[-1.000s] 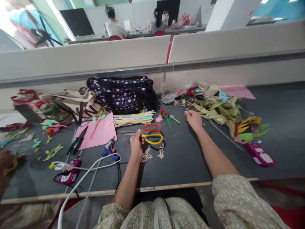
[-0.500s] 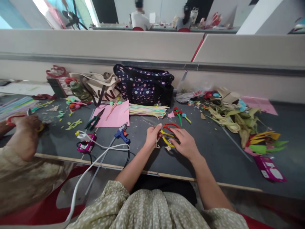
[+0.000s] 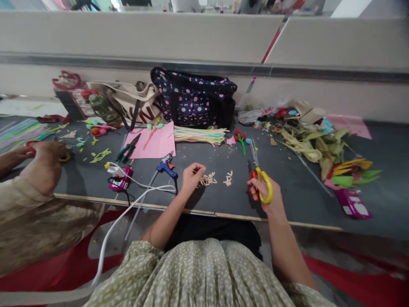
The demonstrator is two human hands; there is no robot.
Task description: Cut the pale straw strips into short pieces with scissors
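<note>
My right hand (image 3: 266,194) grips a pair of scissors (image 3: 269,184) by its red and yellow handles, blades pointing away from me. My left hand (image 3: 192,177) is closed in a pinch over the table; anything between its fingertips is too small to make out. Just right of my left hand lies a heap of short beige cut pieces (image 3: 209,179). A smaller group of beige bits (image 3: 228,179) rests between the hands. Beyond the scissors is a green-stemmed craft piece with red tops (image 3: 240,138).
To the left lie a blue glue gun (image 3: 167,166), dark green pliers (image 3: 128,149) on pink paper (image 3: 164,145), and a white cable (image 3: 105,238). Pipe cleaners (image 3: 200,135) lie before a dotted bag (image 3: 194,100). Dried husks (image 3: 319,147) pile up at right. A co-worker's hand (image 3: 47,155) works far left.
My hands have moved apart. The scissors, earlier between both hands over the beige pieces, have shifted right in my right hand. The left hand has drawn a little left. The view has tilted down.
</note>
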